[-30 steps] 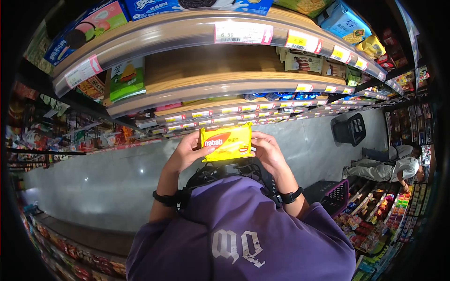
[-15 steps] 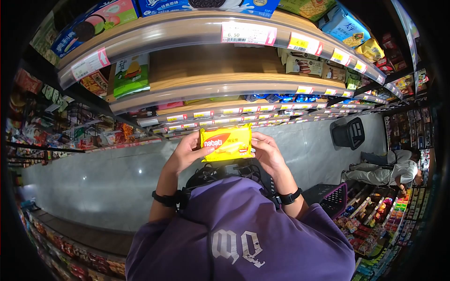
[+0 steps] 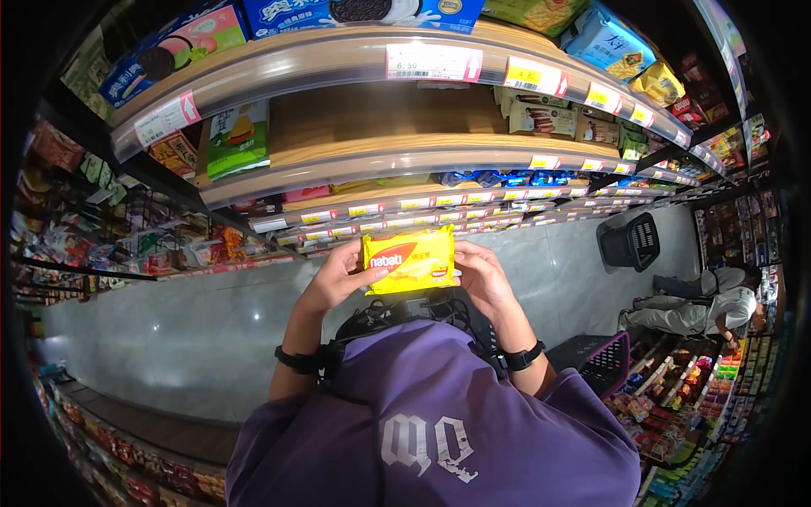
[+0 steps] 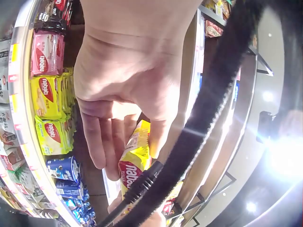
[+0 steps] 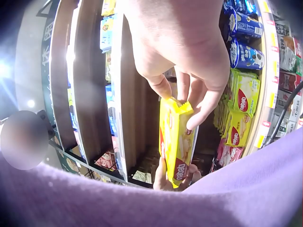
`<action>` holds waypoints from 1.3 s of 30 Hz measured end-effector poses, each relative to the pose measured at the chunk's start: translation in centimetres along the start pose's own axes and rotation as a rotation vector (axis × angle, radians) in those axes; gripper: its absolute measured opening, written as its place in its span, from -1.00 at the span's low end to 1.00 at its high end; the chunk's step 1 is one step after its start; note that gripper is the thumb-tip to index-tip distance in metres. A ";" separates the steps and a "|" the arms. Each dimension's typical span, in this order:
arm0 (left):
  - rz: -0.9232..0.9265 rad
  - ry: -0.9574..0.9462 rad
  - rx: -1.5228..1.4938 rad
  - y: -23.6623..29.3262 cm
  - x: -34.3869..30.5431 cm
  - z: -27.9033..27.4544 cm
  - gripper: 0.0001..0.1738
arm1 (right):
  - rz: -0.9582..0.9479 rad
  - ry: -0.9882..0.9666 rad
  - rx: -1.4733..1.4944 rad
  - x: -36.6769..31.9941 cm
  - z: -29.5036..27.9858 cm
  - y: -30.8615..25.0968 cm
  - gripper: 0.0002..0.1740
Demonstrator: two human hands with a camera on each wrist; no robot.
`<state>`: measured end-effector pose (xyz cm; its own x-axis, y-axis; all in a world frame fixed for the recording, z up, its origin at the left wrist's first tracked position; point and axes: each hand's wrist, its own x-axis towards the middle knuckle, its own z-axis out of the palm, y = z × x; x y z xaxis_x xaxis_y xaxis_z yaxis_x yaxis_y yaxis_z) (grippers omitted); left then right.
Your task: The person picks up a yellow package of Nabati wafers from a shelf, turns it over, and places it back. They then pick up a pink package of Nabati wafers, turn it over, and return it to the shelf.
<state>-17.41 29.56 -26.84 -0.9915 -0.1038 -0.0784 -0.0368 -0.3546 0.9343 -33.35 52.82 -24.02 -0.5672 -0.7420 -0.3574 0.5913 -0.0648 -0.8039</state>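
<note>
Both hands hold a yellow Nabati wafer packet [image 3: 410,260] in front of the chest, its printed face turned up toward the head. My left hand [image 3: 336,277] grips its left end, with the thumb lying across the front. At the opposite end, my right hand [image 3: 488,280] pinches the packet's edge. In the left wrist view, the packet [image 4: 135,158] sits between the thumb and the fingers. The right wrist view shows the packet [image 5: 177,137] edge-on, its crimped end between the right thumb and fingers.
A shelf [image 3: 338,145] ahead bears a green snack bag [image 3: 239,139] and brown-and-cream packets [image 3: 541,117]. Blue cookie boxes [image 3: 359,12] stand above. More Nabati packets [image 4: 47,97] line a lower shelf. Black baskets [image 3: 629,241] and another person [image 3: 697,313] are at the right.
The head view has shifted slightly against the shelves. Both hands keep their hold on the wafer packet, which stays almost in the same place.
</note>
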 end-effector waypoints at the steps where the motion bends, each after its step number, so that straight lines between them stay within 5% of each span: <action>1: 0.003 -0.003 0.005 0.0 0.0 0.0 -0.49 | -0.003 -0.001 0.001 -0.1 0.0 -0.1 -0.69; 39: -0.032 -0.051 0.097 1.9 4.3 2.4 -0.58 | -0.051 0.009 0.085 -0.2 -4.4 0.1 -0.68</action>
<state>-22.02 30.71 -24.54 -0.9946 -0.0451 -0.0936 -0.0784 -0.2647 0.9611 -35.74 55.93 -26.14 -0.6030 -0.7300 -0.3218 0.6080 -0.1593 -0.7778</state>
